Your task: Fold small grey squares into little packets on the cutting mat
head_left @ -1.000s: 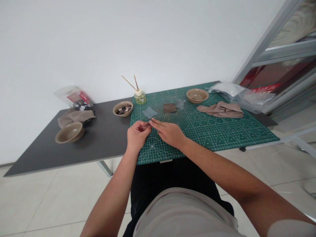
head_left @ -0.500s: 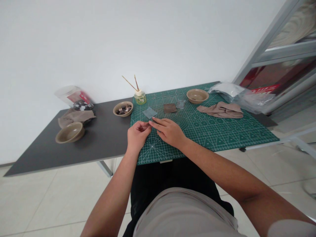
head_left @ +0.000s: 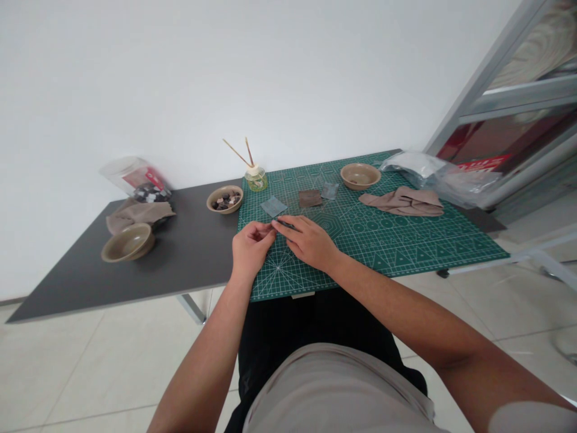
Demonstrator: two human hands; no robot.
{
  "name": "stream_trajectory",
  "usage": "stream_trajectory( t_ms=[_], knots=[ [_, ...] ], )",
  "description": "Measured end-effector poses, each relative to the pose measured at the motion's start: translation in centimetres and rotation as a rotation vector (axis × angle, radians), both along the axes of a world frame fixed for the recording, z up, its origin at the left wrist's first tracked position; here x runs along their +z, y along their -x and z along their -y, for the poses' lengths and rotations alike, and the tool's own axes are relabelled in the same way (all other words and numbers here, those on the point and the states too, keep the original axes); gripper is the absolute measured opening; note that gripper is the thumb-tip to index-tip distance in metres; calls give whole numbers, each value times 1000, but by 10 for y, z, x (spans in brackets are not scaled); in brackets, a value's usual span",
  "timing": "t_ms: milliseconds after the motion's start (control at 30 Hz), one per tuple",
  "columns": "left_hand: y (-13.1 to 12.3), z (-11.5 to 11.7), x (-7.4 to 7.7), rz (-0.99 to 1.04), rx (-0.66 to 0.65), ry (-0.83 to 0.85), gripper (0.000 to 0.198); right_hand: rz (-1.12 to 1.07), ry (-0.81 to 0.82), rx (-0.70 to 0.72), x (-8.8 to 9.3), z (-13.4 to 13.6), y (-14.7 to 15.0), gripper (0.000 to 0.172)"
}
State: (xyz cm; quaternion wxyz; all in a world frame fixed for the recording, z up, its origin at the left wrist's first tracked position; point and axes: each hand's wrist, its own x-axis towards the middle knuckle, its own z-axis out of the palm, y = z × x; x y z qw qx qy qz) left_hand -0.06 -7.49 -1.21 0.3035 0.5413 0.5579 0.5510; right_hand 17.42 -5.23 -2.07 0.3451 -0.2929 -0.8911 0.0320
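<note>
My left hand (head_left: 253, 245) is closed in a pinch over the left part of the green cutting mat (head_left: 392, 240); what its fingertips hold is hidden. Against those fingertips, my right hand (head_left: 311, 242) has its fingers bent together. A small dark piece (head_left: 288, 225) shows between the right fingers, too little visible to name. Just beyond the hands lies a grey-blue square sheet (head_left: 273, 207). A brown square sheet (head_left: 310, 198) and a smaller grey sheet (head_left: 330, 191) lie farther right on the mat.
A bowl of dark and pale stones (head_left: 224, 199) stands left of the mat, near a reed diffuser (head_left: 256, 178). At the left are another bowl (head_left: 128, 243), a cloth (head_left: 139, 214) and a clear container (head_left: 135, 178). Rightward sit a bowl (head_left: 360, 175), a crumpled cloth (head_left: 406, 201) and plastic bag (head_left: 442, 174).
The right fingers have shifted slightly, and a dark piece now shows between them. My left hand keeps its pinch in nearly the same place.
</note>
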Motion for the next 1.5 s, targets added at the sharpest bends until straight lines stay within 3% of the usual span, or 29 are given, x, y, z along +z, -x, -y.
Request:
stream_trajectory(
  t_ms=[533,1500],
  knots=[
    [2,0,-5,-34,-13,-4,16,71,101,-30,3,4,1,52],
    [4,-1,-7,-144,-25,-51,15,41,91,7,2,3,0,52]
  ],
)
